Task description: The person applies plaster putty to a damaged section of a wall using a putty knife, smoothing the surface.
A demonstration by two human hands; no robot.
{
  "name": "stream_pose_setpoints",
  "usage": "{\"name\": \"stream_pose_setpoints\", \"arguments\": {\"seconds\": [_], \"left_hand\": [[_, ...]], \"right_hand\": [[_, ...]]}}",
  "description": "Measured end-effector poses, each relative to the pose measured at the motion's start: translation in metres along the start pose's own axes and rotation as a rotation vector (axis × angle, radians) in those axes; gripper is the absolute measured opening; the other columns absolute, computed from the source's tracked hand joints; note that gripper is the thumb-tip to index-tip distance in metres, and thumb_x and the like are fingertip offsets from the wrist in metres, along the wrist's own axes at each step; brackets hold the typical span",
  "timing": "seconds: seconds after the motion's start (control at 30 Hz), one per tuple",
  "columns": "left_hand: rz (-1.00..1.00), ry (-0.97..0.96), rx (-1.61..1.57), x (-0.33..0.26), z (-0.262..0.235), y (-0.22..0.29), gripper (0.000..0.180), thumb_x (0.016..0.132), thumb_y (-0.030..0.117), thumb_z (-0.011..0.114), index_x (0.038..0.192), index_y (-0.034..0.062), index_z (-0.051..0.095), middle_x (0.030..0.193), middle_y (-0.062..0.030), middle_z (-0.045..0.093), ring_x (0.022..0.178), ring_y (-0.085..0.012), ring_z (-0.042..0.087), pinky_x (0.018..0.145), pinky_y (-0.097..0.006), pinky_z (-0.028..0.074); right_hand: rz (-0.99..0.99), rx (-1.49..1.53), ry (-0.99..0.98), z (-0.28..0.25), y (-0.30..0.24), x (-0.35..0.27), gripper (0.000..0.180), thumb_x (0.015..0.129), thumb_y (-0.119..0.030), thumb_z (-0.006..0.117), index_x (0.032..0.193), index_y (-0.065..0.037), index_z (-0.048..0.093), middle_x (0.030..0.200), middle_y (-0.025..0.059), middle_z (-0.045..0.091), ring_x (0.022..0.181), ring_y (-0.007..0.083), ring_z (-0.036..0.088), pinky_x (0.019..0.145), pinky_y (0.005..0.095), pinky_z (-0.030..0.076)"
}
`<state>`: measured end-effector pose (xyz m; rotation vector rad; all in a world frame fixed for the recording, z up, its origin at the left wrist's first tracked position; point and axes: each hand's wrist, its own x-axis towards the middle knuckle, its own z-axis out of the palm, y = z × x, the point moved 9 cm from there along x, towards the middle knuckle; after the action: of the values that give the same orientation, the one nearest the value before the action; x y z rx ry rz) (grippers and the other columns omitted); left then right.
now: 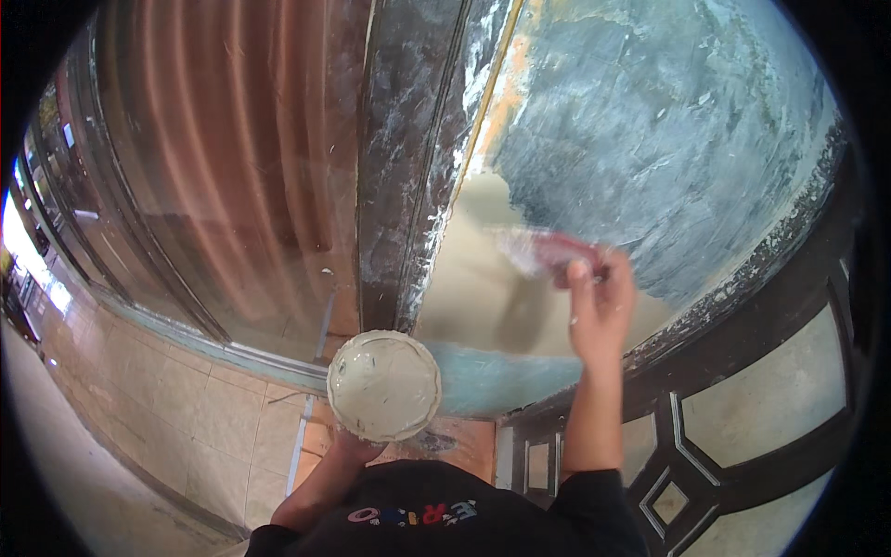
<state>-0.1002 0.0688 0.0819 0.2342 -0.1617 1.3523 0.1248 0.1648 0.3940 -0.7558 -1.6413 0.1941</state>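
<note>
My right hand [601,302] is raised against a wall panel [650,121] and grips a paintbrush [543,251] whose bristles, blurred by motion, press on the wall. The brush sits at the border between fresh beige paint [473,288] and the rough blue-grey surface above it. My left hand [351,449] holds a round container of beige paint [383,385] from below, at waist height, left of the painted patch. Most of that hand is hidden under the container.
A dark paint-splashed vertical post [408,158] separates the wall panel from a glass pane with a brown corrugated shutter [232,158] behind it. A dark metal gate with geometric bars [733,418] stands at lower right. Beige floor tiles [186,418] lie at lower left.
</note>
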Motion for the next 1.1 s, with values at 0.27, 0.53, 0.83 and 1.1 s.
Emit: {"name": "stream_pose_setpoints", "arguments": {"seconds": [0.27,0.53,0.83,1.1], "left_hand": [[-0.022,0.141,0.099,0.007,0.008,-0.015,0.052,0.102,0.043,0.029,0.146,0.0162,0.034,0.146,-0.0085,0.042,0.132,-0.0276,0.043,0.11,-0.048,0.036],[-0.179,0.074,0.396,0.043,0.036,-0.08,0.049,0.104,0.037,0.03,0.147,0.0144,0.033,0.149,-0.0071,0.038,0.133,-0.0223,0.042,0.11,-0.043,0.038],[-0.266,0.18,0.563,0.071,0.008,-0.167,0.053,0.102,0.042,0.034,0.147,0.0142,0.034,0.148,-0.0088,0.041,0.132,-0.026,0.044,0.109,-0.046,0.038],[-0.224,0.225,0.364,0.076,0.002,-0.199,0.055,0.101,0.044,0.034,0.147,0.0141,0.034,0.148,-0.0093,0.04,0.132,-0.0272,0.044,0.109,-0.047,0.038]], "right_hand": [[0.64,0.465,-0.223,0.02,0.094,-0.117,0.021,0.092,-0.006,0.061,0.109,-0.002,0.05,0.092,0.0052,0.06,0.072,0.0086,0.057,0.062,0.023,0.046],[0.334,0.282,-0.779,0.006,0.05,-0.094,0.028,0.079,0.003,0.062,0.106,-0.002,0.061,0.096,0.0089,0.068,0.085,0.0171,0.066,0.073,0.0291,0.052],[-0.055,-0.13,-0.978,-0.005,0.037,-0.072,0.031,0.073,-0.007,0.067,0.105,-0.009,0.066,0.091,0.0089,0.067,0.077,0.0253,0.065,0.068,0.0331,0.052],[0.028,-0.006,-1.106,-0.015,0.08,-0.096,0.026,0.081,-0.012,0.065,0.106,-0.01,0.064,0.094,0.0103,0.067,0.083,0.028,0.065,0.071,0.0355,0.052]]}}
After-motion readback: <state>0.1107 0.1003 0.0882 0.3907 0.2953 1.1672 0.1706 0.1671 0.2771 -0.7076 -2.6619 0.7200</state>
